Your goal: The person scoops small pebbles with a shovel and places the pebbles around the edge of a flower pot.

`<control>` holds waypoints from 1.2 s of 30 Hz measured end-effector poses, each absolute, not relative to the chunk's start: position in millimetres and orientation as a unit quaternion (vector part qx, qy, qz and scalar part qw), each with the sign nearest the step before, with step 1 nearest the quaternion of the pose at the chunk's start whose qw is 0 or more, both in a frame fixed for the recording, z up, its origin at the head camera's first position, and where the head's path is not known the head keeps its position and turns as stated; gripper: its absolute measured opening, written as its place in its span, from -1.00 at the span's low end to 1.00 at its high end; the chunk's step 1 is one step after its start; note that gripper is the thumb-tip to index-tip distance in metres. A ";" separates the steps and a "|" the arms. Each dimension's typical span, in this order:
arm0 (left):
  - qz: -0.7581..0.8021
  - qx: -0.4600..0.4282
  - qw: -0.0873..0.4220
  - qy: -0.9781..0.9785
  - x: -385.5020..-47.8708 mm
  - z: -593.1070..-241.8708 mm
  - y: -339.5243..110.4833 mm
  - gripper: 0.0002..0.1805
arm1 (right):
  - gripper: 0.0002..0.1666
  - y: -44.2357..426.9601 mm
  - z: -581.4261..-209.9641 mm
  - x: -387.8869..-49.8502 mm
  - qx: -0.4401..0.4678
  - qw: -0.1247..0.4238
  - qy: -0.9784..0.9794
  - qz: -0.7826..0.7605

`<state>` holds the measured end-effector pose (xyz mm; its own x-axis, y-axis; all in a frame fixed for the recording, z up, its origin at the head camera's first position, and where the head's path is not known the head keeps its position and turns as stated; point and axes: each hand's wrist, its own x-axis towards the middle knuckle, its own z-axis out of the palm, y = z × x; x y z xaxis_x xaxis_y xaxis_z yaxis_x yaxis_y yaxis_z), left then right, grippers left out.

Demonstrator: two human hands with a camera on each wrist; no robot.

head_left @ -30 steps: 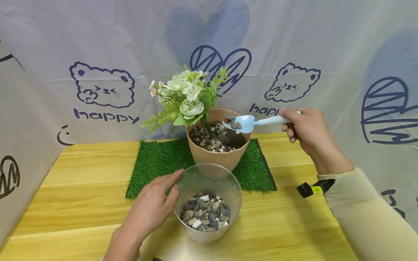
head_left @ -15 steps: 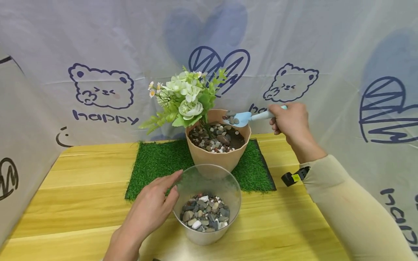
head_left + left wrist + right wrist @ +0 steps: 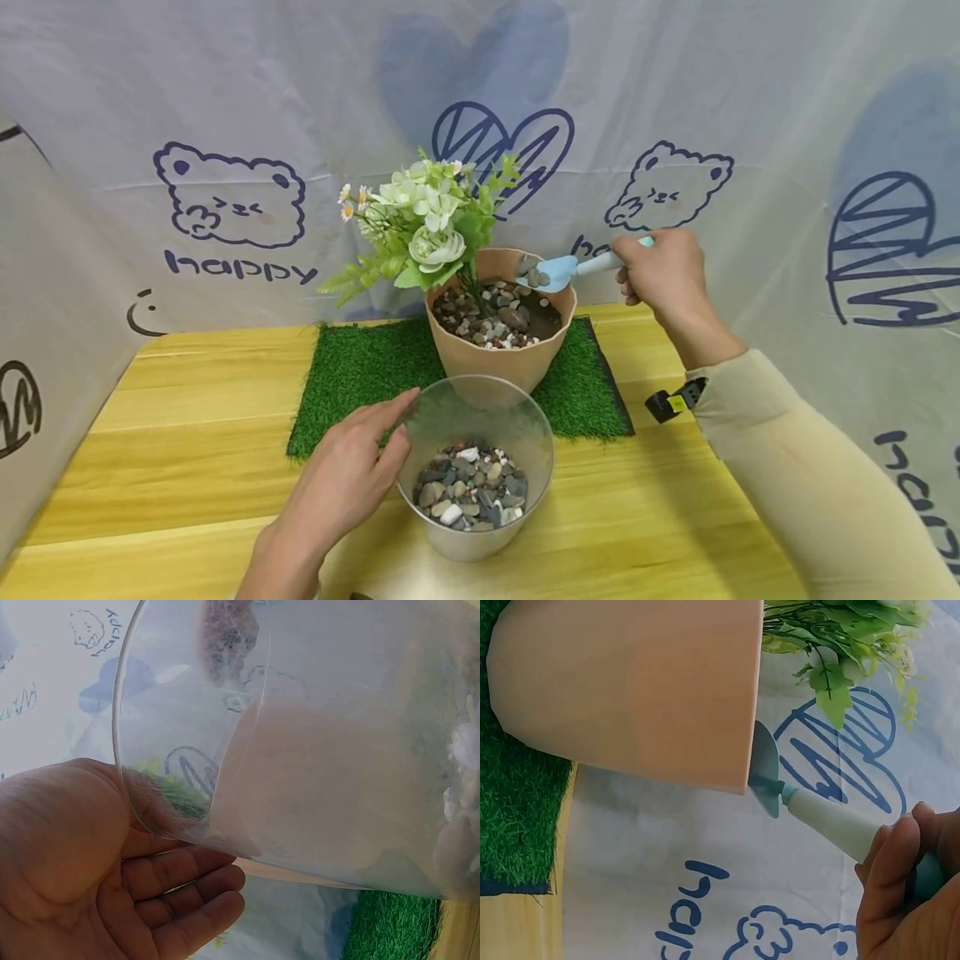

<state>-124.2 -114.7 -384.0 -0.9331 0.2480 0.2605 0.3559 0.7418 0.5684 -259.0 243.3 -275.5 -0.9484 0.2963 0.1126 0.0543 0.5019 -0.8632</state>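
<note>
1. The right hand [image 3: 666,273] grips the blue scoop [image 3: 561,272], which bears grey pebbles [image 3: 534,274] at the right rim of the tan flowerpot [image 3: 495,360].
2. The left hand [image 3: 351,462], fingers loose, touches the clear bucket [image 3: 471,547].

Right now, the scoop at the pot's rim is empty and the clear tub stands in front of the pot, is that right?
Not quite: the scoop at the pot's rim isn't empty. The head view shows stones on it. The clear tub does stand in front of the pot.
</note>
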 end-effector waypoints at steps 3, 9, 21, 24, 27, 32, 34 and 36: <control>-0.320 -0.162 0.082 -0.930 -124.4 -383.4 -114.5 -0.49 | -0.65 241.2 -272.5 -259.9 -0.104 0.124 -0.863 0.479; -0.320 -0.165 0.083 -0.929 -124.9 -383.3 -114.7 -0.49 | -0.65 241.2 -271.1 -260.3 -0.114 0.124 -0.866 0.472; -0.319 -0.162 0.080 -0.930 -124.6 -382.2 -115.1 -0.49 | -0.59 241.8 -273.6 -250.6 -0.083 0.159 -0.887 0.426; -0.319 -0.161 0.079 -0.930 -124.6 -382.3 -115.4 -0.49 | -0.58 236.8 -274.3 -247.1 -0.058 0.185 -0.909 0.369; -0.319 -0.160 0.079 -0.931 -124.6 -382.4 -115.2 -0.49 | -0.56 231.6 -275.5 -243.9 -0.033 0.207 -0.931 0.300; -0.319 -0.161 0.079 -0.931 -124.4 -382.3 -114.4 -0.49 | -0.56 226.6 -279.1 -237.2 0.015 0.241 -0.944 0.223; -0.319 -0.161 0.080 -0.930 -124.4 -382.5 -114.3 -0.49 | -0.57 225.5 -280.4 -234.6 0.027 0.250 -0.944 0.214; -0.319 -0.163 0.083 -0.930 -124.4 -382.8 -114.4 -0.50 | -0.57 224.5 -281.3 -232.4 0.031 0.254 -0.943 0.214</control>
